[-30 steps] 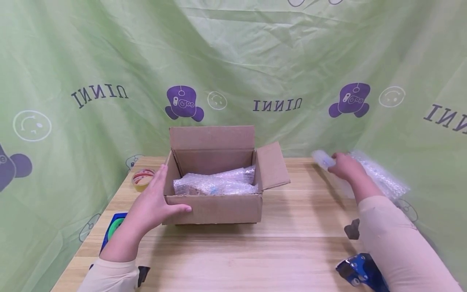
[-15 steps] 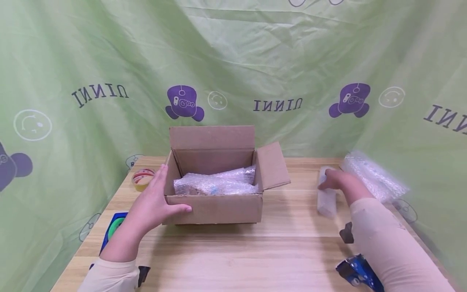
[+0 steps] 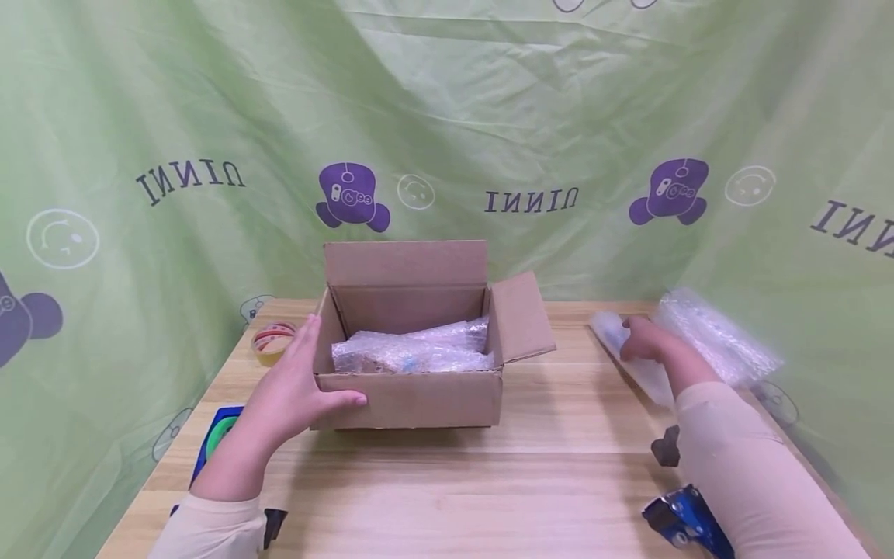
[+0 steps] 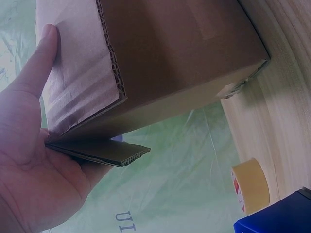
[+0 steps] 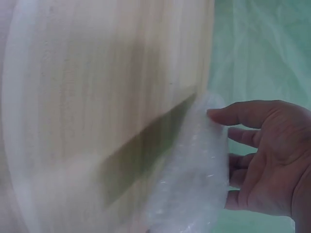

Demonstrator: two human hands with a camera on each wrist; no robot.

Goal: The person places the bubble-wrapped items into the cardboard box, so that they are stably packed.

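Head view: right of the cardboard box [image 3: 408, 402], the right hand [image 3: 649, 341] pinches a slanting bubble-wrap piece [image 3: 649, 376], far end nearer the box; the left hand [image 3: 296, 388] grips the box's near-left corner.

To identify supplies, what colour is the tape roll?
The tape roll is yellow outside, clearest in the left wrist view.

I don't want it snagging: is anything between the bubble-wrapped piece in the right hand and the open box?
Yes: the right-side flap spreads outward, between the bubble-wrapped piece in the right hand and the opening of the box. Nothing else visible stands between.
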